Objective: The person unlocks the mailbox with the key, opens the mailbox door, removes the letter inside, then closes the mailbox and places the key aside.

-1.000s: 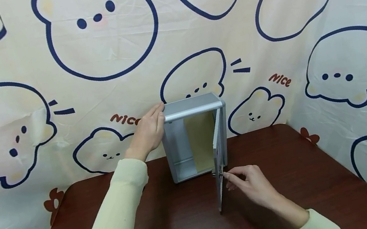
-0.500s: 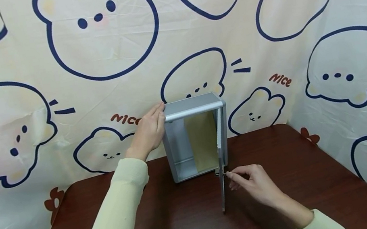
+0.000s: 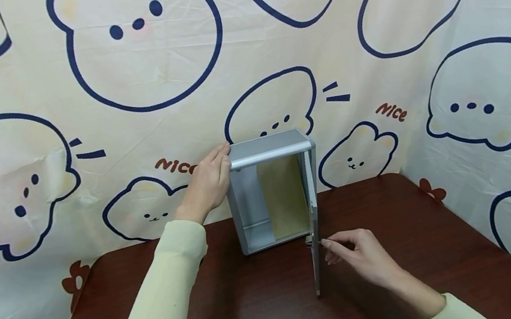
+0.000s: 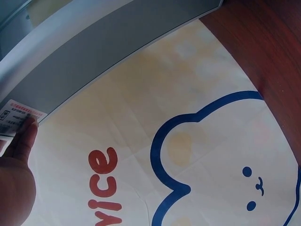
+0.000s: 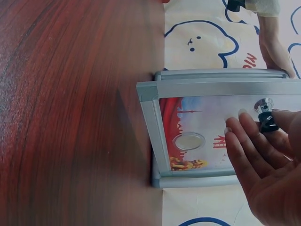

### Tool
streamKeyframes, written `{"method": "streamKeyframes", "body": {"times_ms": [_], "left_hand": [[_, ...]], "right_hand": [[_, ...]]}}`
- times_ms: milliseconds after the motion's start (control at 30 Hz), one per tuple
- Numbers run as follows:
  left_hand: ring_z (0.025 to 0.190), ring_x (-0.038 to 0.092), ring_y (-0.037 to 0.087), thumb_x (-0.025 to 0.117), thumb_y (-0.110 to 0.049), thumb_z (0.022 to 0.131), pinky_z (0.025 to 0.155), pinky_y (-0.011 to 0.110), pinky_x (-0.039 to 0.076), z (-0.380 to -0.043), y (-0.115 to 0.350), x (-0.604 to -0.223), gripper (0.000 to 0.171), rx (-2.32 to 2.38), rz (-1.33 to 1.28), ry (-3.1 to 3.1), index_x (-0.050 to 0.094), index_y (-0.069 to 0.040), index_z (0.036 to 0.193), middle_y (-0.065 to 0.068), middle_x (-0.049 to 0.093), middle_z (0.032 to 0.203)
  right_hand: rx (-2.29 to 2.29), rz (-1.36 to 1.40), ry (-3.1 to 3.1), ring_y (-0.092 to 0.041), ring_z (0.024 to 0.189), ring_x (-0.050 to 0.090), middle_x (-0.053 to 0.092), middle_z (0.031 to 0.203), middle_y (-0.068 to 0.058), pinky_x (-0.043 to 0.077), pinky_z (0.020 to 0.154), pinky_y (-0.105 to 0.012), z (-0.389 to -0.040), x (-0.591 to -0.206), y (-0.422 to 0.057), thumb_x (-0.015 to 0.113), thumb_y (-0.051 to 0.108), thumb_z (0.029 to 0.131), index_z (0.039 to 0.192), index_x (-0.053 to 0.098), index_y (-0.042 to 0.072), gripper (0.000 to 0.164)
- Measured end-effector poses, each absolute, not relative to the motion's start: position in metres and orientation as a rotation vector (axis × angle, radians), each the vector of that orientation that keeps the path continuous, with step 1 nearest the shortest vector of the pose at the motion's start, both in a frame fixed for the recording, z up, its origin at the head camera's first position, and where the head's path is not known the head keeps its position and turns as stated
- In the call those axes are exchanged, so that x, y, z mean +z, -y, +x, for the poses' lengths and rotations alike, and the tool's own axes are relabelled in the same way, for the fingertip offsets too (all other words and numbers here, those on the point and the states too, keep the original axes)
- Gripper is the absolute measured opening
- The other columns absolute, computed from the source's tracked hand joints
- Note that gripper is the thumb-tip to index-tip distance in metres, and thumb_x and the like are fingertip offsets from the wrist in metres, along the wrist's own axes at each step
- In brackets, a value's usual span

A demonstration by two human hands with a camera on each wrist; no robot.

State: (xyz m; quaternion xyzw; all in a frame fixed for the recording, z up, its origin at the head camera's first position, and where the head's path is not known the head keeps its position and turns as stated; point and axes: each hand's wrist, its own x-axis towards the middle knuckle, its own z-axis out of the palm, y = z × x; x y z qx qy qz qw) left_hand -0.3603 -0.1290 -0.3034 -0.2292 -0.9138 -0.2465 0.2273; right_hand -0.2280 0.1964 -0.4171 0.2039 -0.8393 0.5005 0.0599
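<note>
A silver metal box point(image 3: 268, 144) with a hinged door stands upright on the table. My left hand point(image 3: 208, 183) rests on its upper left corner, fingers straight. In the left wrist view, a digit of it touches the grey side by a white label point(image 4: 19, 115). The door point(image 3: 317, 251) stands swung out towards me, hinged on the right. My right hand point(image 3: 362, 255) pinches a black-headed key point(image 5: 269, 121) in the door's round lock point(image 5: 264, 104). The right wrist view shows the door's printed front point(image 5: 195, 113); the key's shaft is mostly hidden in the lock.
The dark reddish-brown table point(image 3: 263, 318) lies under the box and my arms. A white cloth point(image 3: 152, 126) printed with cartoon bears hangs behind and at the sides, close to the box's back. Inside the box is a tan panel point(image 3: 285, 197).
The door has swung further open to the right, with my right hand moving along with it on the key. My left hand and the box have stayed in place.
</note>
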Motion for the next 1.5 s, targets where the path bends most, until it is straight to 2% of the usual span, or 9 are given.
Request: {"method": "streamKeyframes", "body": {"times_ms": [200, 367, 633, 1500], "left_hand": [[0.151, 0.034, 0.026, 0.023, -0.036, 0.112, 0.124, 0.044, 0.026, -0.36, 0.129, -0.304, 0.057, -0.678, -0.635, 2.518, 0.04, -0.006, 0.157, 0.009, 0.037, 0.164], [0.151, 0.034, 0.027, 0.023, -0.036, 0.111, 0.124, 0.044, 0.027, -0.36, 0.129, -0.304, 0.057, -0.68, -0.638, 2.515, 0.041, -0.005, 0.157, 0.009, 0.038, 0.163], [0.151, 0.034, 0.026, 0.024, -0.036, 0.112, 0.124, 0.044, 0.026, -0.359, 0.129, -0.304, 0.057, -0.683, -0.637, 2.521, 0.04, -0.006, 0.157, 0.009, 0.037, 0.164], [0.151, 0.034, 0.027, 0.025, -0.031, 0.112, 0.124, 0.042, 0.027, -0.361, 0.128, -0.304, 0.055, -0.65, -0.643, 2.499, 0.042, -0.003, 0.155, 0.011, 0.039, 0.162]], "right_hand": [[1.501, 0.568, 2.57, -0.015, 0.075, 0.074, 0.075, 0.08, 0.001, 0.063, 0.072, -0.04, -0.229, -0.417, -0.201, 0.064, 0.023, 0.102, 0.102, 0.079, 0.009, 0.021], [1.503, 0.593, 2.549, -0.016, 0.075, 0.074, 0.075, 0.081, 0.0, 0.062, 0.069, -0.031, -0.229, -0.418, -0.205, 0.064, 0.022, 0.103, 0.102, 0.078, 0.009, 0.02], [1.543, 0.615, 2.506, -0.017, 0.075, 0.074, 0.075, 0.08, -0.002, 0.063, 0.07, -0.04, -0.231, -0.423, -0.21, 0.064, 0.021, 0.103, 0.102, 0.078, 0.007, 0.02], [1.682, 0.613, 2.51, -0.021, 0.079, 0.074, 0.076, 0.088, -0.008, 0.063, 0.075, -0.045, -0.235, -0.426, -0.23, 0.059, 0.022, 0.105, 0.111, 0.076, 0.003, 0.025]]}}
